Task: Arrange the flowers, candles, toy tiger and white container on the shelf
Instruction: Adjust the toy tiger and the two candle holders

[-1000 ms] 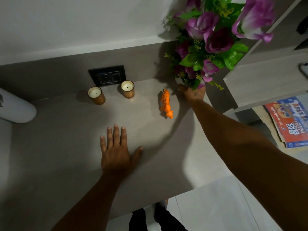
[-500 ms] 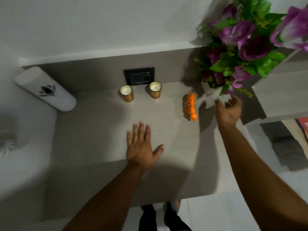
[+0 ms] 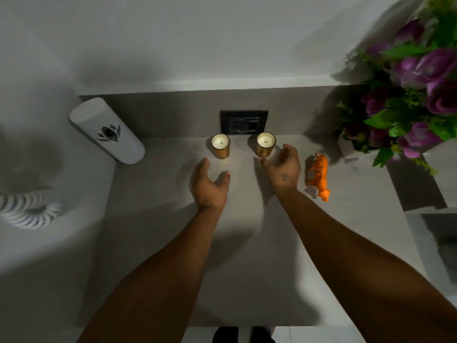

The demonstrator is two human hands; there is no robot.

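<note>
Head view, looking down on the grey shelf (image 3: 247, 243).

Hands: left hand (image 3: 209, 185) and right hand (image 3: 284, 167) both over the shelf, each cupped with fingers apart, holding nothing. Left hand sits just short of the left candle (image 3: 220, 146), at its 6 o'clock; not touching as far as I can tell. Right hand is at 5 o'clock of the right candle (image 3: 265, 144), thumb tip very near the holder; contact cannot be confirmed.

Task items:
- Candles: both upright at 12 o'clock of the shelf, side by side, apart from each other.
- Toy tiger (image 3: 319, 175): on the shelf at 3 o'clock of the right hand, just beside it, lengthwise front to back.
- Flowers (image 3: 410, 95): purple bouquet at 2 o'clock, in a pale pot (image 3: 346, 148) standing at the shelf's back right corner.
- White container (image 3: 106, 131): tilted cylinder with a dark emblem, at 10 o'clock, at the shelf's left edge.

Progress (judgement): flowers look placed; candles appear to be the step in hand; tiger and container probably await final positioning.

Surroundings: black wall socket (image 3: 244, 122) directly behind the candles; striped white object (image 3: 27, 209) at 9 o'clock, off the shelf. Tiger lies close to the right wrist, so a knock is possible.
</note>
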